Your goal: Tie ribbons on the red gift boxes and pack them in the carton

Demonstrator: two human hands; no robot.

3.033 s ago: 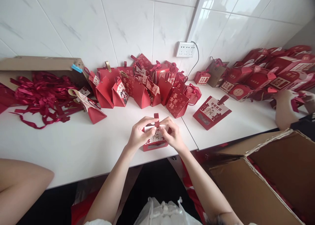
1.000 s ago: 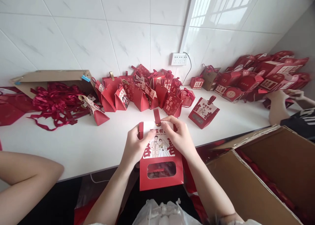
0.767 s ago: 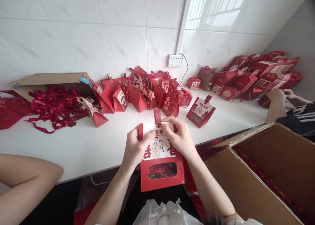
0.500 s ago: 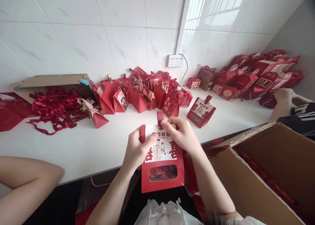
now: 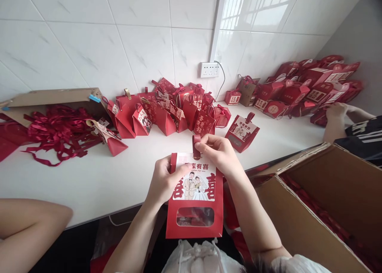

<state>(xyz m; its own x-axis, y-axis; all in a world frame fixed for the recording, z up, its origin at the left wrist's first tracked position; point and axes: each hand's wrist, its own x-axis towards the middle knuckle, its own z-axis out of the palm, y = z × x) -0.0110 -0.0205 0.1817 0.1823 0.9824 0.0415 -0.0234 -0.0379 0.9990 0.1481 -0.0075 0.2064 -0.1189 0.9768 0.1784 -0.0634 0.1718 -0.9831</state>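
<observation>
A red gift box (image 5: 194,230) with a clear oval window and a printed bride and groom is held upright in front of me, over the counter's near edge. My left hand (image 5: 164,179) grips its upper left side, thumb across the printed label. At the top, my right hand (image 5: 219,155) pinches the dark red strap handle (image 5: 196,145) between thumb and fingers. A similar finished-looking gift box (image 5: 242,133) with its strap up stands on the counter, beyond my right hand.
Several red gift boxes (image 5: 167,119) stand along the tiled wall. Left is a cardboard box (image 5: 53,94) spilling red ribbons (image 5: 61,133). More boxes pile up (image 5: 310,86) at right, near another person's hand (image 5: 337,113). A large open carton (image 5: 286,221) sits right; another person's arm (image 5: 32,229) rests left.
My right hand has drawn the strap slightly up and its fingers have shifted on it. The box has moved a little lower in view as the camera shifted.
</observation>
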